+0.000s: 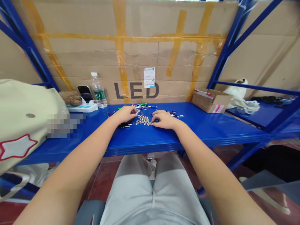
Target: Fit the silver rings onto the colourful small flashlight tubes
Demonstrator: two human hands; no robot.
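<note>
A loose pile of small, round, silvery pieces, like coins or metal buttons, lies on the blue tabletop between my two hands. My left hand is at the pile's left edge, its fingers curled in. At its fingertips shows a small pale thing, too small to name. My right hand rests at the right edge, thumb and fingers bent and apart, touching the outer pieces. Under its palm is something dark, mostly hidden. Several pens in green, blue and purple lie behind the pile. Black pen-like sticks lie below my left hand.
A water bottle, a phone and a white power strip stand at the back left. A cream bag fills the left end. A small cardboard box sits right; a large carton forms the back.
</note>
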